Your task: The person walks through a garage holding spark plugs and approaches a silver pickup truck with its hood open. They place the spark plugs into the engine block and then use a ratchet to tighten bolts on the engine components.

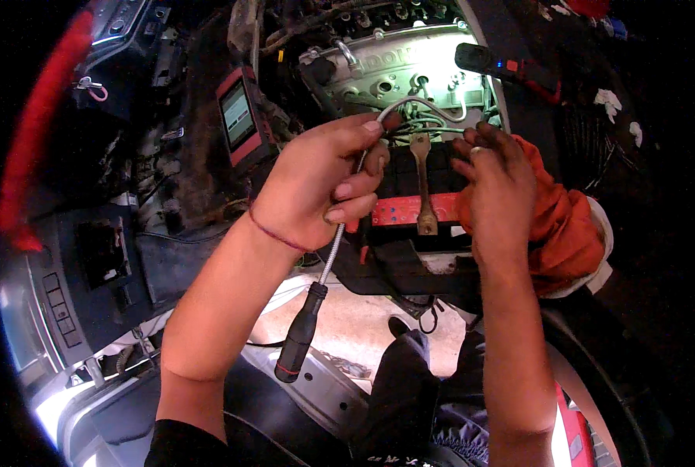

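Note:
My left hand (328, 175) is closed around the silver flexible shaft of a tool with a black screwdriver-type handle (299, 335), which hangs below the fist. Beyond my fingers a grey bent cable (421, 101) arcs toward the lit engine cover (402, 62); whether it is the same shaft, I cannot tell. My right hand (499, 183) is beside several thin greenish wires (429, 123), its fingers bent and apart, with nothing plainly held. Between the hands lies a worn open-ended wrench (423, 183), across a black and red case (398, 210).
A red-framed diagnostic tablet (238, 117) leans left of the engine. A black work light (507, 68) rests at its right edge. Orange cloth (558, 218) is bunched by my right wrist. A dark dashboard panel (91, 257) stands at the left; a metal sill (316, 389) is below.

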Demonstrator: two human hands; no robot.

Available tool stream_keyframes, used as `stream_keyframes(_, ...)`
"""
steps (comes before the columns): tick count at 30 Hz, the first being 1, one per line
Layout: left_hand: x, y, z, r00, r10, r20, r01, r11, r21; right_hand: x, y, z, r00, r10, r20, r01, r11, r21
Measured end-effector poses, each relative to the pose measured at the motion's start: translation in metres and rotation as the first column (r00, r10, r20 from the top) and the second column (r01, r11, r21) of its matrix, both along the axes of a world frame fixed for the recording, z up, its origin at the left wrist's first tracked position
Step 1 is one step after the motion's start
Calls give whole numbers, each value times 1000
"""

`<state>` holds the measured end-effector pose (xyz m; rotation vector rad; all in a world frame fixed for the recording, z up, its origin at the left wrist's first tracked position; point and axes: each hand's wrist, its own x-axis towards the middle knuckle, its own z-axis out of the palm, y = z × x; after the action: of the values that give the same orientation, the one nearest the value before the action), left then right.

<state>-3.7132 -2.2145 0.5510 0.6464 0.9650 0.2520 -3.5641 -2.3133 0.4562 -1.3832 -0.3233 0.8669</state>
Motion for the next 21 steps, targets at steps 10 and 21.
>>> stream_keyframes(10,-10,-11,15,998,5,-60,-6,1000,-9,3,7,6,999,-26,-28,26,999,19)
stream_keyframes(21,-22,-9,13,1000,6,-13,-6,1000,-10,18,37,-31,868,240,434,-113,948,-298)
